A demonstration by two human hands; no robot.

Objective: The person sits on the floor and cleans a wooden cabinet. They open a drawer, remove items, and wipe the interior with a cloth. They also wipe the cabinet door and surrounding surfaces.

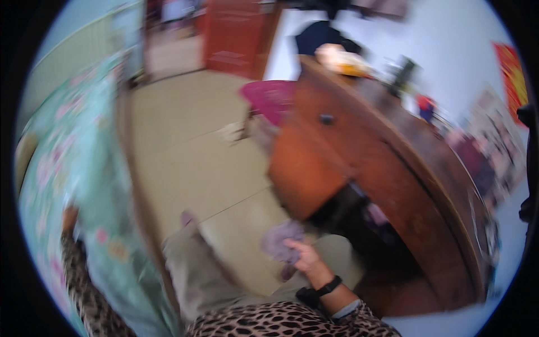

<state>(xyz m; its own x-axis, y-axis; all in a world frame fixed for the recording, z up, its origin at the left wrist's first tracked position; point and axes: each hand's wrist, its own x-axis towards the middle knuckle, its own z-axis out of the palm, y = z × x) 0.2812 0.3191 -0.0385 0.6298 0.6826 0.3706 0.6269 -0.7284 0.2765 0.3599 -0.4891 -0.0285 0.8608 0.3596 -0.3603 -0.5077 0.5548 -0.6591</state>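
Note:
My right hand [308, 258] grips a bunched greyish-purple cloth [281, 242] above my lap, with the thumb on top of it. Over at the left, my left hand [70, 217] is on or just above the pale green floral bedding [105, 189]. It is small and blurred, so its fingers cannot be made out. The bed runs along my left side. Close by my right hand stands a brown wooden desk [404, 210] with a dark open compartment [358, 219] below its top.
A magenta seat [269, 99] stands beyond the desk. Blurred items, including a red and blue object [426, 107] and a pale and yellow bundle [343, 61], lie on the desktop. A reddish door [233, 38] stands beside a doorway. Tiled floor [189, 126] runs between bed and desk.

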